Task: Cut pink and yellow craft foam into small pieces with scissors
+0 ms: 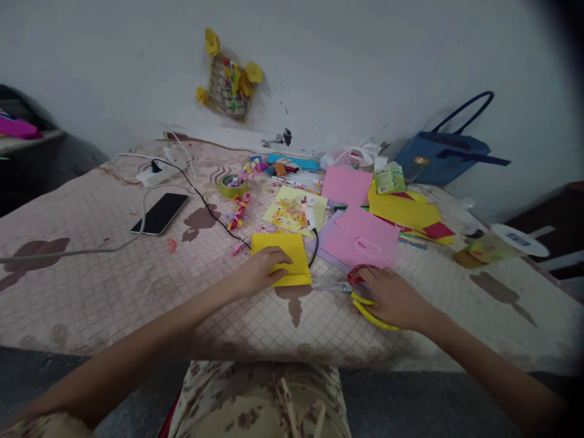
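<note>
My left hand (267,271) lies on a folded piece of yellow paper (292,252) near the middle of the table, its fingers stretched over the top and the thumb apart. To the right, my right hand (390,295) is closed around the handles of a pair of scissors (333,286). One handle loop is red, the other yellow. The blades lie low over the tablecloth and point left, with their tips by the paper's lower right corner. Just behind the yellow paper, a hot glue gun (311,214) rests on a pale yellow sheet (276,213) with scattered scraps.
Pink sheets (365,234) lie right of the glue gun; yellow and red sheets (401,210) are farther right. A black cord crosses toward a power strip (159,173). Left are a phone (162,213) and a tape roll (232,186). A blue bag (442,158) stands behind.
</note>
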Available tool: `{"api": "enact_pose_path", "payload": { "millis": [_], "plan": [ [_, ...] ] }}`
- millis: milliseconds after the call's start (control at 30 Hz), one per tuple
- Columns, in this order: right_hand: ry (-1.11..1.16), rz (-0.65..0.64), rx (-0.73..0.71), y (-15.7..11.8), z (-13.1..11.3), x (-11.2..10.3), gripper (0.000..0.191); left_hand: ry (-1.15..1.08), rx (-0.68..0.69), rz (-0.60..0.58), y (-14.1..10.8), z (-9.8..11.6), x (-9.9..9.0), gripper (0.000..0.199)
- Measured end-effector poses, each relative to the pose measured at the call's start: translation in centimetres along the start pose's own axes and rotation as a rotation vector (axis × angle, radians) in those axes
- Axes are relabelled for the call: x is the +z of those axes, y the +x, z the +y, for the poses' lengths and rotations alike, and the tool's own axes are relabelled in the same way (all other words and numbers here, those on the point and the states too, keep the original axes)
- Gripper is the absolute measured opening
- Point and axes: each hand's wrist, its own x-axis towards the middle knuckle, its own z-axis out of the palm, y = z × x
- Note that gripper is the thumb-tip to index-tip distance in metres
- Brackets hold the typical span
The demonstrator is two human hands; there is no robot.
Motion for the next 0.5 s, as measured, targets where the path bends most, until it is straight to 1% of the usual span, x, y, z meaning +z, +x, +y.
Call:
{"api": "enact_pose_path", "payload": {
  "millis": [67, 133, 200, 267, 333, 500],
  "plan": [
    [-0.026, 0.009, 0.002, 0.1, 0.5, 0.3, 0.034, -0.028, 0.064, -0.028, 1.0, -0.1, 0.2, 0.02],
    [-0.043, 0.022, 0.011, 0.2, 0.9, 0.5, 0.035, -0.052, 0.144, -0.061, 1.7, -0.3, 0.5, 0.021],
    [-0.049, 0.034, 0.011, 0.2, 1.2, 0.7, 0.037, -0.056, 0.219, -0.113, 2.1, -0.5, 0.8, 0.021],
    [-0.048, 0.035, 0.001, 0.3, 1.1, 0.8, 0.035, -0.04, 0.254, -0.149, 2.1, -0.7, 1.0, 0.021],
    [-0.046, 0.023, -0.011, 0.4, 1.0, 0.8, 0.033, -0.019, 0.24, -0.143, 1.8, -0.9, 1.2, 0.021],
    [-0.054, 0.005, -0.03, 0.8, 0.6, 0.9, 0.035, 0.03, 0.112, -0.095, 1.0, -1.1, 1.4, 0.025]
  ]
}}
